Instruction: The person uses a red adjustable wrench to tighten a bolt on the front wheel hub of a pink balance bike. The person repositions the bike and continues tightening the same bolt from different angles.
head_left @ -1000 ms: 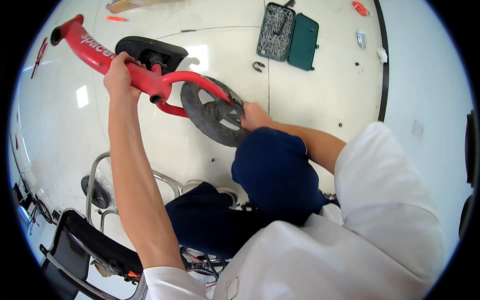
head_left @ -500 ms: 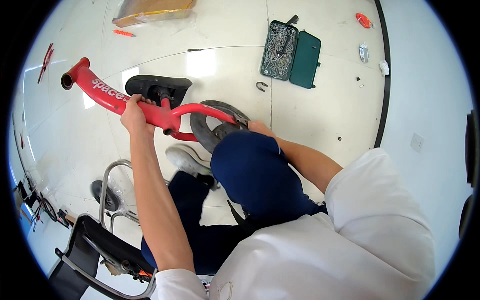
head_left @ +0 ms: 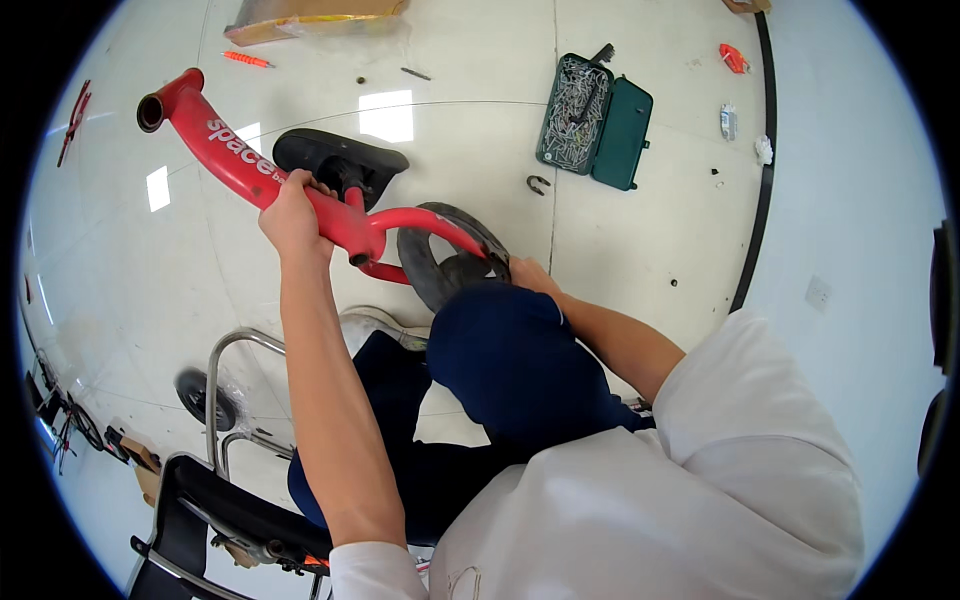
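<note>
A red bike frame [head_left: 235, 168] of a small child's bike slants across in front of me, its open head tube at the far left. My left hand [head_left: 298, 215] is closed around the main tube. A black saddle [head_left: 340, 160] is attached on the far side of the frame. At the fork-shaped rear end sits a grey-black wheel [head_left: 425, 265], partly behind my knee. My right hand [head_left: 535, 277] is at the rear tube end beside the wheel; its fingers are mostly hidden there, closed on the frame end as far as I can see.
A green case [head_left: 575, 115] full of screws lies open on the floor, a dark C-shaped part [head_left: 538, 185] near it. Farther off are a cardboard box [head_left: 310, 22] and an orange screwdriver [head_left: 247, 60]. A black chair [head_left: 240, 510] and loose wheel [head_left: 205, 397] are at lower left.
The frame, saddle and left hand have shifted slightly right in view. The wheel now sits farther up between the rear tubes, covering the tube end. The right hand has shifted slightly right and down.
</note>
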A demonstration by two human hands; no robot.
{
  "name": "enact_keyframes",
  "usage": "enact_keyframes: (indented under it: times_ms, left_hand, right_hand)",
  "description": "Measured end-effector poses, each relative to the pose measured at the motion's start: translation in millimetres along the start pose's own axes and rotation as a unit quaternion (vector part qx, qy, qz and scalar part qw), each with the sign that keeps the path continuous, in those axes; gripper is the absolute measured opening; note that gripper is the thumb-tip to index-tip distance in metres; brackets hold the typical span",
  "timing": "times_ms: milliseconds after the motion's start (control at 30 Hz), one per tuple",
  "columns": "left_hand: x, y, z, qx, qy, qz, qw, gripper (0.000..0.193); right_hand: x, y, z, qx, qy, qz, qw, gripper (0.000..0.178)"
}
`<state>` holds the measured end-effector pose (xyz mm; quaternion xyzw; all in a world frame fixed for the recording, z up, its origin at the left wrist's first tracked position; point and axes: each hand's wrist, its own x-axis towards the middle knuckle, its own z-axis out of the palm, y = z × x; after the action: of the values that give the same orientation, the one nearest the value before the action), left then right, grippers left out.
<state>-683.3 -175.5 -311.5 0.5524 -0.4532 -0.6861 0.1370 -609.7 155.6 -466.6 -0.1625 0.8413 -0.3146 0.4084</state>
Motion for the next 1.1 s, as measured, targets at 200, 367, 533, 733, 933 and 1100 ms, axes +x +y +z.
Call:
enact_keyframes:
  times_ms: [200,367,533,733,933,1100]
  left_hand:
    - [25.6,-9.2,-6.9,-0.031,0.039,-0.024,0.998,0.011]
    - [80.5,-43.4,-31.0,-0.062,0.051,-0.027,0.996,0.015]
    - [86.9,-40.3,-25.4,-0.001,-0.072,-0.014,0.997,0.010]
    - [99.2,-12.0,-2.6,-0.009,-0.037,-0.044,0.998,0.008]
    - [90.8,-14.5,1.4,0.009,-0.059,-0.035,0.998,0.009]
    - [99.2,-14.2,-2.2,0.013,-0.100,-0.046,0.994,0.012]
  right_hand:
    - [9.6,-3.5,-27.1,-0.088,-0.039,0.003,0.995,0.026]
    - [55.9,47.6,-26.1,-0.132,-0.045,-0.130,0.982,0.028]
    - [-3.6,66.2,26.9,-0.112,-0.077,-0.099,0.986,0.032]
    - [88.7,60.6,-15.5,-0.130,0.036,-0.249,0.959,0.028]
    - [93.8,61.4,-17.4,-0.140,0.083,-0.309,0.937,0.032]
    - [97.5,60.5,-22.5,-0.173,0.081,-0.329,0.925,0.033]
